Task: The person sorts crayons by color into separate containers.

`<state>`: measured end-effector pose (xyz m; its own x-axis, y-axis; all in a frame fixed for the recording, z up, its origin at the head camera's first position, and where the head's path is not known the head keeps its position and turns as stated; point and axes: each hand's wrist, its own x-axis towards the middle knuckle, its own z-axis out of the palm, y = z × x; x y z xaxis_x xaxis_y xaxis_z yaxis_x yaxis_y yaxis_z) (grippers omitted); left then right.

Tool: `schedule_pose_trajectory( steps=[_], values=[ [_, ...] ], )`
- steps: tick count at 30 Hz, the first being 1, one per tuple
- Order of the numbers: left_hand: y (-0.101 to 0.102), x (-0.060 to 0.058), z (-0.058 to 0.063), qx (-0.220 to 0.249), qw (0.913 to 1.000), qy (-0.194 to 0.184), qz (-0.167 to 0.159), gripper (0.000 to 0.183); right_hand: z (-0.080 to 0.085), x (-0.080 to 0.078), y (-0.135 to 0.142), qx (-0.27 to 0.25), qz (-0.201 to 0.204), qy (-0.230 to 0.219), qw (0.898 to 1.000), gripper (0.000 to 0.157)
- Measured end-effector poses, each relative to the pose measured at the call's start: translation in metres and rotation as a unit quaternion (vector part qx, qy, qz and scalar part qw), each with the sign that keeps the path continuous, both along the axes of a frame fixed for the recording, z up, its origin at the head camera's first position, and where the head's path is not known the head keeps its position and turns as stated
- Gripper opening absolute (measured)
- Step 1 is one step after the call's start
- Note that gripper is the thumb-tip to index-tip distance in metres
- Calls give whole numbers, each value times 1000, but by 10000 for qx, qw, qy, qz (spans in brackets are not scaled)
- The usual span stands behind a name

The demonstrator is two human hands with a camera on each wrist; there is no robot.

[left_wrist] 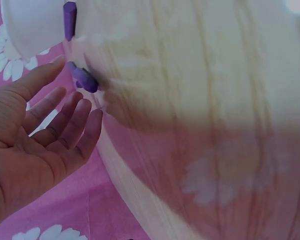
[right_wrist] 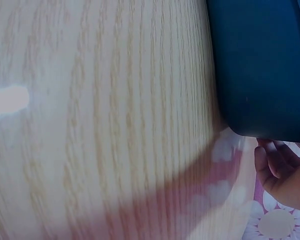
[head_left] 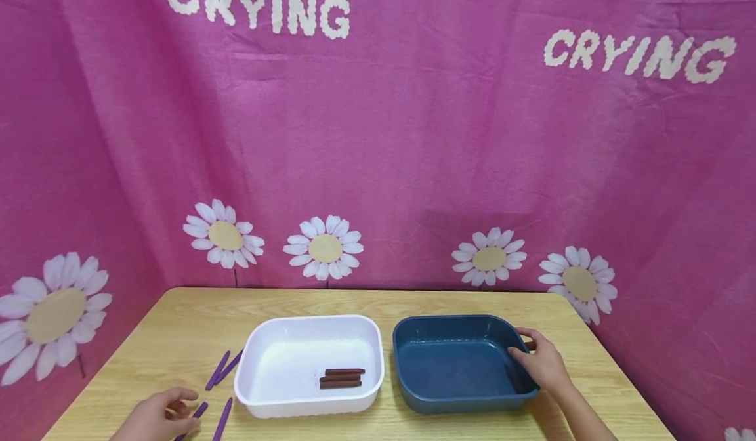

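Observation:
My left hand [head_left: 162,416] hovers by a purple crayon [head_left: 191,421] at the table's left, its fingers loosely bent. In the left wrist view the fingers of that hand [left_wrist: 50,132] hold nothing, with purple crayons [left_wrist: 85,79] beyond their tips. My right hand [head_left: 543,364] is at the right end of a dark blue basin [head_left: 457,401], thumb over the rim. A brown crayon [head_left: 530,346] shows between its thumb and fingers, mostly hidden. The right wrist view shows this hand [right_wrist: 285,172] at rim height, fingers curled, against the blue basin [right_wrist: 262,65]; the crayon is out of sight there.
Left of the blue basin stands a white basin [head_left: 310,407] with brown crayons [head_left: 341,378] in it. More purple crayons [head_left: 218,370] lie on the wooden table [head_left: 277,302] beside it. A pink cloth [head_left: 401,152] with daisies hangs behind.

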<state>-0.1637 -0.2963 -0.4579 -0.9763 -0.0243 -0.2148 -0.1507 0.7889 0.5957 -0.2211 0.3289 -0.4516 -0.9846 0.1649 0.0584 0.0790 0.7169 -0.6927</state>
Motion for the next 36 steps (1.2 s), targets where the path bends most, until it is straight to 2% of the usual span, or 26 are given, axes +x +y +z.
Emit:
schedule_pose_trajectory(
  steps=[6, 13, 23, 27, 31, 36],
  values=[
    [-1, 4, -6, 20, 9981, 428, -445, 39, -1, -1, -1, -65, -33, -27, 10000, 49],
    [3, 2, -7, -99, 9992, 201, -324, 30, -2, -1, -1, -116, -54, -47, 9999, 49],
    [1, -3, -10, -330, 9978, 299, -489, 21, -1, -1, -1, -150, -67, -29, 9999, 49],
    [0, -3, -4, -353, 9982, 277, -397, 20, -1, -1, -1, -161, -77, -13, 9998, 48],
    [-2, -2, 7, -387, 9988, 242, -197, 21, -1, -1, -1, -168, -65, -39, 9998, 48],
    [-9, -3, 24, -598, 9954, 681, -297, 26, -1, -1, 0, -159, -63, -98, 9998, 48]
  ],
)
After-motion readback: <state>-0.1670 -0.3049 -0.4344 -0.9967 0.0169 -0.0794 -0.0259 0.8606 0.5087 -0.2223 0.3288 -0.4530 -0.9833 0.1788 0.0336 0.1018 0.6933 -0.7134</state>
